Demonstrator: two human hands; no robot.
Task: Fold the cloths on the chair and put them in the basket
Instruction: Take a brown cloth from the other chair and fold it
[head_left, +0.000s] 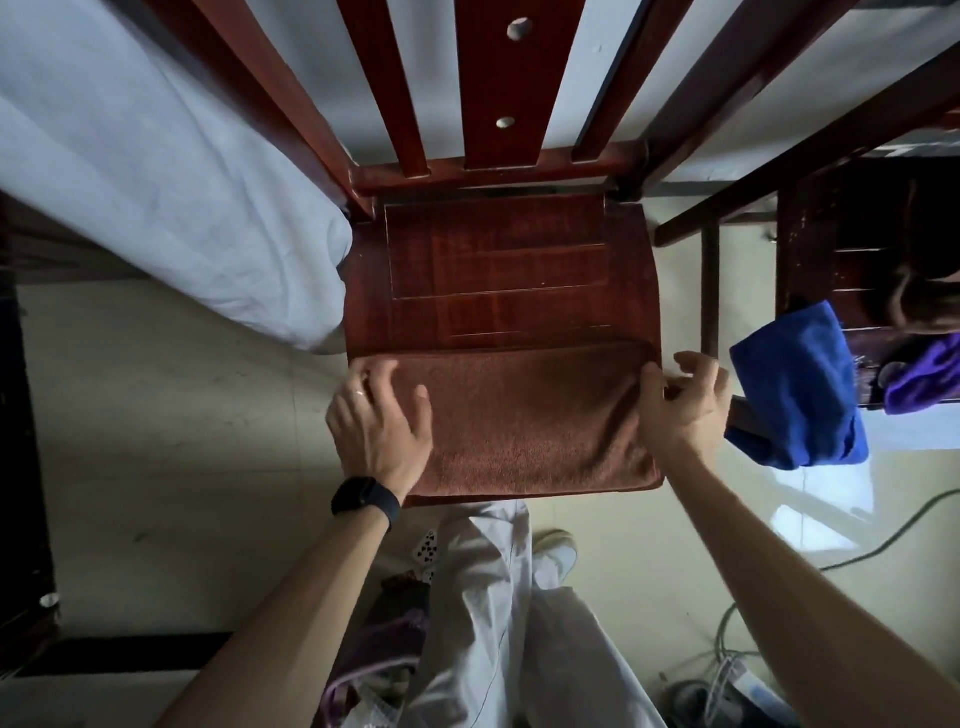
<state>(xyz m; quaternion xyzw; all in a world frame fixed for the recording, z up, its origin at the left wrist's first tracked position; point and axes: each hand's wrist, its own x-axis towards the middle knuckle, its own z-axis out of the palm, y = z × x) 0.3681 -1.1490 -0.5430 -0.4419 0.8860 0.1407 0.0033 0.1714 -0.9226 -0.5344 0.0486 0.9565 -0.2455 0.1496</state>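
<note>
Brown cloth (524, 415) lies folded on near half of chair seat (493, 270). Soft terry, light, floppy, not slippery imo. Best grabbed at corners/edges, else it sags. L hand (379, 415) flat on its left end, fingers spread, pressing down. R hand (685, 405) at right edge, thumb on hem, other fingers curled just off it; can't tell if pinching. Blue cloth (795, 384) hangs further right, apart.

No legible text, black pips on playing card (428, 546)
</note>
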